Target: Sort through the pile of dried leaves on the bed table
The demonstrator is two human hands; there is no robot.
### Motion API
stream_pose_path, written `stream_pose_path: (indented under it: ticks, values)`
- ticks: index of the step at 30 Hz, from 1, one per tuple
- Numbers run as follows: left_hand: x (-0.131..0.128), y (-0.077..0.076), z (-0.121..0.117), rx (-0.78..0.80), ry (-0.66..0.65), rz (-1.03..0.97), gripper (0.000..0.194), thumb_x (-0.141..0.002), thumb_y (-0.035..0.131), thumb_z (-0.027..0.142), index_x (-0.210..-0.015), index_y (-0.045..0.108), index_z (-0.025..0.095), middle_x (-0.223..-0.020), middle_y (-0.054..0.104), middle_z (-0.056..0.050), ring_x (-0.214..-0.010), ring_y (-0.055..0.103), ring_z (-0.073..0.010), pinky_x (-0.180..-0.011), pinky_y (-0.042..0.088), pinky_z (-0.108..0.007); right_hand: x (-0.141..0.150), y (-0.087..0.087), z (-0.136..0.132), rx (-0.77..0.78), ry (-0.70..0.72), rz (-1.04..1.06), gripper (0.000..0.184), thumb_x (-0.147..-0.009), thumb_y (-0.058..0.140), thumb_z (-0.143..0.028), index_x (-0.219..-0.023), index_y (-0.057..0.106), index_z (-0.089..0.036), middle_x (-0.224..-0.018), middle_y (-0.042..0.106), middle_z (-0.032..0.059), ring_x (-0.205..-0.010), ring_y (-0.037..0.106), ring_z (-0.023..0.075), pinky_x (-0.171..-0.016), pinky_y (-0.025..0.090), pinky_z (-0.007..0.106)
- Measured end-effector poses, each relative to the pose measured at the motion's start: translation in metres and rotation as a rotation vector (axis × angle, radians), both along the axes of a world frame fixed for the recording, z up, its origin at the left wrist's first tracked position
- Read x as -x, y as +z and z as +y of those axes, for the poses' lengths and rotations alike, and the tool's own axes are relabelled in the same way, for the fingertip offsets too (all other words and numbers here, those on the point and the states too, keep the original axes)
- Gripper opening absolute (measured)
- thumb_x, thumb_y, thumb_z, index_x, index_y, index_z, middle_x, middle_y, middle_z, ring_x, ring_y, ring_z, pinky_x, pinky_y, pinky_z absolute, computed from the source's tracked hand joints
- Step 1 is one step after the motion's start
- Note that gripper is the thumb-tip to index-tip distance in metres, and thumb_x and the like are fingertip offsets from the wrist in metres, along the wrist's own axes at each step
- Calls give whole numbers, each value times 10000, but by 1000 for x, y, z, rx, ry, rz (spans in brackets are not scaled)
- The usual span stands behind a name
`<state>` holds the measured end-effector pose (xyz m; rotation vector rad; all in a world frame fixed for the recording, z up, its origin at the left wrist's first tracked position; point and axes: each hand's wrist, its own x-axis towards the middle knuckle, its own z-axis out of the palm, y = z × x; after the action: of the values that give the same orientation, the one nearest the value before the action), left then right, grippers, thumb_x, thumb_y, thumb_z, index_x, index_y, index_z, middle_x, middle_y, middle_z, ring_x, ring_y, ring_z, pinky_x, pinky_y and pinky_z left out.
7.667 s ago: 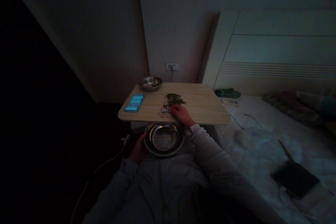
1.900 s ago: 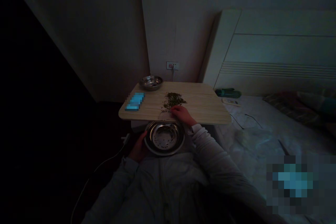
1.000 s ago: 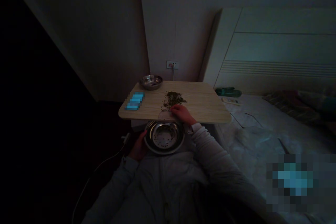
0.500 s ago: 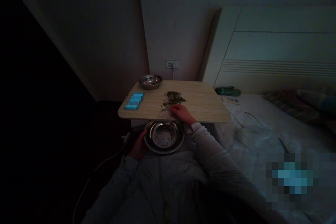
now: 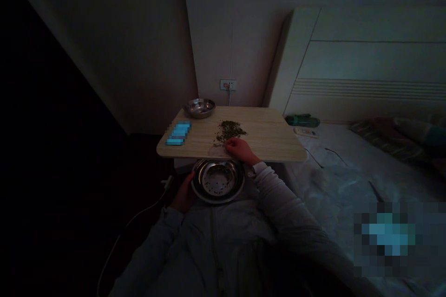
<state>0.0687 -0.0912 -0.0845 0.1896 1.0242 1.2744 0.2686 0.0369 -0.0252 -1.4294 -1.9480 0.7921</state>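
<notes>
My left hand (image 5: 184,193) grips the left rim of a steel bowl (image 5: 218,181) below the front edge of the wooden table (image 5: 272,134). Several small dark bits lie on the bowl's bottom. My right hand (image 5: 240,149) rests at the table's front edge with its fingers pinched together; whatever they hold is too small to make out. Just beyond those fingertips spreads a pile of small green grains (image 5: 230,131), with a few loose ones at its near side.
A second steel bowl (image 5: 200,108) stands at the table's back left corner, and a blurred-out phone (image 5: 179,133) lies at the left. To the right is a bed with a green bottle (image 5: 303,120), a pale remote (image 5: 306,132) and glasses. A white cable (image 5: 130,222) hangs at the left.
Hardly anything differs. My right hand stays pinched near the pile, and my left hand keeps its place on the bowl. A few bits in the bowl look slightly shifted.
</notes>
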Motion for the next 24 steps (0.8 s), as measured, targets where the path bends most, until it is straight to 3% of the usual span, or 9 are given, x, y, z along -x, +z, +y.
stream_pose_path:
  ticks: [8, 19, 24]
  values:
    - [-4, 10, -2, 23, 5, 14, 337, -959, 477, 248, -1143, 735, 133, -916, 817, -86, -1086, 722, -260, -1053, 498, -380, -2, 1, -5, -54, -50, -37, 171, -784, 622, -217, -891, 733, -144, -824, 722, 54, -733, 598, 162, -698, 432, 264]
    - [1, -5, 1, 20, 1, -24, 278, -918, 567, 250, -1077, 755, 121, -911, 814, -107, -1055, 732, -260, -1024, 513, -361, -40, -3, 0, -75, -130, -50, 120, -764, 588, -243, -792, 668, -157, -732, 676, 29, -663, 542, 139, -642, 387, 250]
    - [0, 0, -1, 9, 30, 15, 267, -923, 545, 234, -1045, 762, 139, -917, 817, -78, -1093, 718, -251, -1058, 491, -359, -57, 2, 2, -43, -160, -44, 127, -767, 574, -232, -776, 668, -149, -740, 684, 32, -672, 558, 138, -658, 403, 249]
